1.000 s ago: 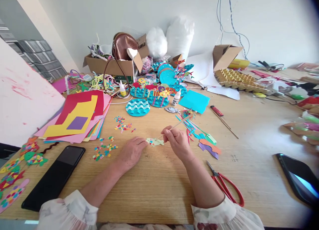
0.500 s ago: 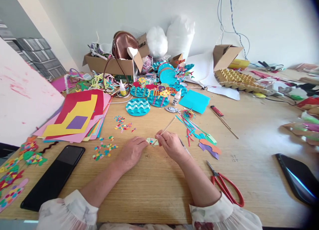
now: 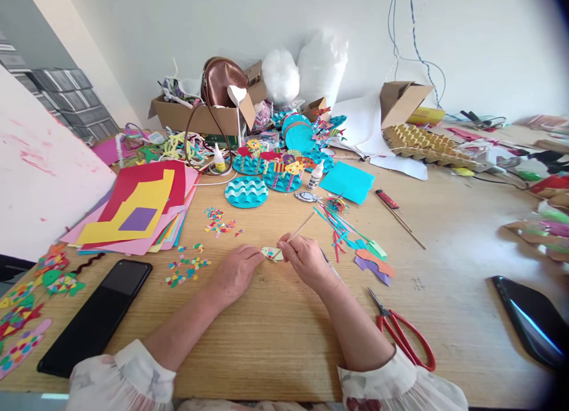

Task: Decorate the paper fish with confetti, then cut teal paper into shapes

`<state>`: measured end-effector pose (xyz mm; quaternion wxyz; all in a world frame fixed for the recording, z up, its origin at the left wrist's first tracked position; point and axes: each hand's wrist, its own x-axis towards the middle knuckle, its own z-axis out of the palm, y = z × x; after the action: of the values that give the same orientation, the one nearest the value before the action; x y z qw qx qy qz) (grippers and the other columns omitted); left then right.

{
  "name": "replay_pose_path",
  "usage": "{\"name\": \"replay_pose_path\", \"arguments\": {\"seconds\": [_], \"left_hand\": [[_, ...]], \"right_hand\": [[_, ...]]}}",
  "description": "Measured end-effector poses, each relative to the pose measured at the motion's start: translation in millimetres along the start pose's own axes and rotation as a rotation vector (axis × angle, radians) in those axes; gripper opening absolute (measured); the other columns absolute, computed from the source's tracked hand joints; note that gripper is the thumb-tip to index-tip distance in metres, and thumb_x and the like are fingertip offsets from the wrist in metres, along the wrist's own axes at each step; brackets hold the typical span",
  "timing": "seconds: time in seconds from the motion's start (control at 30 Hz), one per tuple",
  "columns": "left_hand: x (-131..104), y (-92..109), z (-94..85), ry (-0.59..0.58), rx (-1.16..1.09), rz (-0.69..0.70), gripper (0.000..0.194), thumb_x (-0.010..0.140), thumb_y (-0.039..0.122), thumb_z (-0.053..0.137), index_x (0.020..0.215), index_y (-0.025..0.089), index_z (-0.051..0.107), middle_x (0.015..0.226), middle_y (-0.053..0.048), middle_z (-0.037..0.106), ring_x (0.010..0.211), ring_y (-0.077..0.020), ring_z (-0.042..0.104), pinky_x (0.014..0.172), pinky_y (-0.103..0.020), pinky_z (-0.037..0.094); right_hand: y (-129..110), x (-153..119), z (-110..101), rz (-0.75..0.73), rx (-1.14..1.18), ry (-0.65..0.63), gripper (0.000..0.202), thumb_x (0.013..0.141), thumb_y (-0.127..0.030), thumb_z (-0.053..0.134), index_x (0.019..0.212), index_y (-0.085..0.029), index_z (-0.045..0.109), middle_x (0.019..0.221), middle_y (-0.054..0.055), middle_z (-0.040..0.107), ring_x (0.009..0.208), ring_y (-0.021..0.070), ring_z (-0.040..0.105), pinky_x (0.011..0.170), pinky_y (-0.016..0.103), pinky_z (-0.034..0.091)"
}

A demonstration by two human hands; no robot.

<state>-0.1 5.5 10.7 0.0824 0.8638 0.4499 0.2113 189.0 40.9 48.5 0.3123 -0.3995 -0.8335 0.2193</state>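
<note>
A small pale green paper fish (image 3: 270, 253) with coloured dots lies on the wooden table in front of me. The fingertips of my left hand (image 3: 237, 271) are together and hold the fish by its left end; the thumb is mostly hidden. My right hand (image 3: 306, 261) is closed around a thin wooden stick (image 3: 303, 226). The stick's upper end points up and to the right, and its lower tip meets the fish. Part of the fish's right side is behind my right fingers. Left of my hands are small coloured paper dots (image 3: 189, 270) and tiny paper bits (image 3: 222, 226).
Red-handled scissors (image 3: 402, 334) lie by my right forearm. A black phone (image 3: 95, 316) is at left, another phone (image 3: 528, 319) far right. Coloured sheets (image 3: 133, 212), glue bottles (image 3: 315, 177), paper strips (image 3: 338, 224), a blue wavy oval (image 3: 246, 191) and a cardboard box (image 3: 191, 115) stand farther back.
Hardly anything differs. The stick in my right hand is tilted slightly differently, and the view has shifted a little; my left hand stays at the fish.
</note>
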Motion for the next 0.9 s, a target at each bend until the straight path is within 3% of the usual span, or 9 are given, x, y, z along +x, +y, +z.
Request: {"name": "replay_pose_path", "arguments": {"seconds": [0.43,0.9], "left_hand": [[-0.3,6.4,-0.8,0.026,-0.016,0.092,0.031,0.083,0.004,0.043,0.108,0.016,0.056,0.105,-0.006,0.060,0.100,-0.0187,0.049,0.090,-0.034,0.044],[2.1,12.0,6.8,-0.006,0.043,0.082,0.025,0.086,0.015,0.044,0.108,0.018,0.056,0.103,-0.006,0.061,0.100,-0.0183,0.050,0.089,-0.035,0.044]], "right_hand": [[0.4,0.5,-2.0,0.061,0.043,-0.014,0.036,0.091,-0.031,0.034,0.061,-0.019,0.050,0.056,0.000,0.058,0.052,0.0106,0.053,0.056,0.019,0.037],[1.2,2.2,-2.9,0.107,0.059,0.028,0.032,0.087,-0.032,0.043,0.059,-0.019,0.053,0.050,-0.002,0.057,0.046,0.0095,0.052,0.050,0.018,0.035]]}}
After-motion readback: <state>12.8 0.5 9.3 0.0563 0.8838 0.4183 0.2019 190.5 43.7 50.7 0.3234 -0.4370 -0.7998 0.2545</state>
